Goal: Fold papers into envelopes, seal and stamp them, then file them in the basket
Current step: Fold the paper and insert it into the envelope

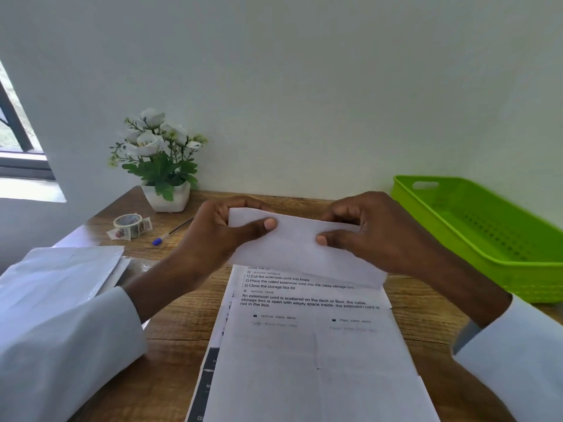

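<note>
A printed white paper (307, 354) lies on the wooden desk in front of me, on top of other sheets. Its far end is lifted and curled back toward me, blank side showing. My left hand (222, 236) pinches the left corner of that folded flap, thumb on top. My right hand (368, 236) pinches the right corner the same way. A stack of white envelopes (67, 275) rests at the left, partly under my left sleeve. The green plastic basket (487, 239) sits at the right, with nothing visible inside.
A roll of decorated tape with stamp stickers (129, 226) and a blue-capped pen (170, 234) lie at the back left. A white pot of artificial flowers (166, 196) stands against the wall. A window is at far left.
</note>
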Demonstrator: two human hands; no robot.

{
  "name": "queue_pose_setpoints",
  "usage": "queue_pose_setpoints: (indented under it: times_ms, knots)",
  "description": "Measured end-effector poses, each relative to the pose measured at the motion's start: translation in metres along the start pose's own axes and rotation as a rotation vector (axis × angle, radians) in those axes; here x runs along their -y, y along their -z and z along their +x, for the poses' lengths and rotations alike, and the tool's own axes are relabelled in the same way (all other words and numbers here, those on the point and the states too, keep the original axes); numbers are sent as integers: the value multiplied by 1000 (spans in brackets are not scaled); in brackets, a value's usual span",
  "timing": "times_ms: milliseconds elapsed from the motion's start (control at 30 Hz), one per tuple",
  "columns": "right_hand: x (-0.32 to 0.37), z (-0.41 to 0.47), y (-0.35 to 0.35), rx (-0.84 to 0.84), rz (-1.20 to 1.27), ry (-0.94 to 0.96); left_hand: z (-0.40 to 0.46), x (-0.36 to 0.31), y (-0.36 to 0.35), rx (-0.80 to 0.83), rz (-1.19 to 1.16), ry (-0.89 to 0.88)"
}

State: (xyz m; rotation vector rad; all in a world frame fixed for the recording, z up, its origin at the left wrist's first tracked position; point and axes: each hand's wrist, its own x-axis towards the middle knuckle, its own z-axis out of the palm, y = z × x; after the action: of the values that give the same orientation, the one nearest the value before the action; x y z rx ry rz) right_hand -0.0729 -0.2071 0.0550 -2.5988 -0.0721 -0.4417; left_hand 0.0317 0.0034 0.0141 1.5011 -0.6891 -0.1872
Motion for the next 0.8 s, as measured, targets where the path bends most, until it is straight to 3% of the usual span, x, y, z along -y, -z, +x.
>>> queue_pose_setpoints:
  times_ms: [67, 233, 333, 433, 533, 667, 800]
  knots:
    - [-12, -2, 10, 10, 147, -111, 2, 4, 6, -30, -52, 50]
    - [-47, -12, 0, -46, 821, -510, 11, 23, 12, -57, -170, 218]
    - [-58, -17, -20, -77, 930, -646, 14, 35, 8, -102, 11, 285]
    - [-63, -20, -29, -82, 877, -687, 15, 46, 8, -129, 332, 205]
    - [-67, -20, -31, -80, 757, -631, 16, 51, 8, -94, 488, 109]
    - [-69, -21, -34, -101, 441, -479, 17, 53, 7, -24, 710, 25]
    - [-74, -20, -33, -115, 69, -365, 18, 58, 11, 18, 755, 6]
